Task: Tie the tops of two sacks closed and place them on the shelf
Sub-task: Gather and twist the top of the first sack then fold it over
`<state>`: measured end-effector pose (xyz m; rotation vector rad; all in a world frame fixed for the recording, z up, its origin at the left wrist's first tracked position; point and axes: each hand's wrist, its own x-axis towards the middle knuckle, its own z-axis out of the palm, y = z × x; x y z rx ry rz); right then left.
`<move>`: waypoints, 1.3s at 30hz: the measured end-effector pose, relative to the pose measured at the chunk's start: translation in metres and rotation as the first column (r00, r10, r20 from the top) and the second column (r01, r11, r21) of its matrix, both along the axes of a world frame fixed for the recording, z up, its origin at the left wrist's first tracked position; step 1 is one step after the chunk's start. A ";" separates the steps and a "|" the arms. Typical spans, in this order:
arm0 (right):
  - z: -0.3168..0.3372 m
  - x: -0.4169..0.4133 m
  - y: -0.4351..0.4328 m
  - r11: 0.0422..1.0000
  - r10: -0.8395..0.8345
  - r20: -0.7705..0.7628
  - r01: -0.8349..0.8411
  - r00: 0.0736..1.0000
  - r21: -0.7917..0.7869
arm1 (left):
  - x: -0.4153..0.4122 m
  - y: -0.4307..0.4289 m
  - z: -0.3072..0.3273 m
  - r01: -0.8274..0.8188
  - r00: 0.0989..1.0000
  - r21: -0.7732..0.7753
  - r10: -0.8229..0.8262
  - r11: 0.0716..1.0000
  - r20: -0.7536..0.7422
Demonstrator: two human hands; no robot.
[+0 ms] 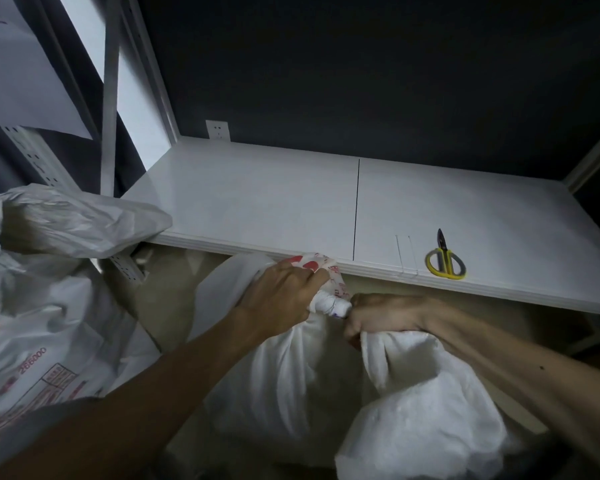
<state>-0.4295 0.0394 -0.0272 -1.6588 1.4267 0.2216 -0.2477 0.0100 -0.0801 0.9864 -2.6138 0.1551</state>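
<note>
The white sack [309, 375] sits low in front of the shelf, and its top is bunched into a tight neck [329, 304]. A thin dark thread goes round that neck. The left hand [281, 296] has its fingers curled round the bunched top, gripping it just above the thread. The loose end of the sack, with red print on it, sticks up past those fingers and touches the front edge of the shelf [257, 202].

The right hand [381, 313] is on the other side of the neck, touching it. Its fingers are curled in like a fist, with the knuckles up. The fingertips are tucked under, so I cannot tell what they hold (maybe nothing at all).

Beyond the right fingers, up on the shelf, lie small scissors [445, 261] with yellow and grey handles. A thin bit of string [404, 254] lies just beside them, nearer the hands.

Far off to the side of the left fingers stands a second sack [49, 306]. Its top is open and flops onto the corner of the shelf.
</note>
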 end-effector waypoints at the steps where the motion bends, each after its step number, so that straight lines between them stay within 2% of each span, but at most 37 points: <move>1: -0.004 0.001 0.000 0.999 -0.011 0.033 0.009 0.999 0.043 | 0.002 -0.001 -0.003 0.006 1.000 0.009 -0.006 1.000 0.020; 3: -0.012 0.002 0.000 0.991 -0.059 0.097 0.047 0.994 0.125 | 0.004 -0.003 -0.009 0.028 0.999 0.042 -0.029 0.999 0.030; 7: -0.022 0.000 -0.004 0.956 -0.174 0.192 0.119 0.966 0.267 | 0.002 -0.004 -0.007 0.055 0.998 0.051 -0.053 0.997 -0.046; 10: -0.019 -0.004 -0.009 0.945 -0.226 0.218 0.159 0.950 0.287 | -0.004 -0.005 0.001 0.030 0.998 0.055 -0.026 0.998 -0.055; 15: -0.012 -0.009 -0.014 0.992 -0.090 0.090 0.081 0.992 0.100 | -0.014 -0.001 -0.006 0.067 0.994 0.101 -0.059 0.993 -0.088; 21: -0.014 -0.001 -0.021 0.997 0.022 0.032 -0.025 0.999 0.072 | -0.026 0.005 0.001 0.076 0.996 0.098 -0.071 0.992 -0.052; 25: -0.011 0.000 -0.026 0.996 0.018 0.014 -0.019 1.000 0.083 | -0.031 0.006 0.010 -0.021 0.997 0.194 0.035 0.981 -0.069; 29: 0.005 -0.004 -0.027 0.991 0.115 -0.155 -0.102 0.981 0.087 | -0.040 0.007 0.012 -0.129 0.992 0.237 0.122 0.963 0.043; 32: 0.022 -0.003 -0.029 0.975 0.167 -0.360 -0.207 0.918 -0.076 | -0.046 0.007 0.017 -0.178 0.984 0.302 0.164 0.937 0.072; 34: 0.035 0.001 -0.024 0.904 0.104 -0.617 -0.332 0.780 -0.268 | -0.049 0.005 0.023 -0.223 0.975 0.343 0.207 0.912 0.084; 36: 0.046 0.008 -0.010 0.772 -0.008 -0.799 -0.505 0.601 -0.387 | -0.050 0.001 0.028 -0.269 0.960 0.428 0.275 0.863 0.049; 37: 0.049 0.011 0.000 0.696 -0.083 -0.813 -0.550 0.577 -0.461 | -0.051 -0.002 0.032 -0.289 0.952 0.472 0.304 0.832 0.048; 39: 0.051 0.018 0.021 0.505 -0.232 -0.734 -0.566 0.638 -0.652 | -0.052 -0.007 0.036 -0.328 0.937 0.538 0.341 0.777 0.079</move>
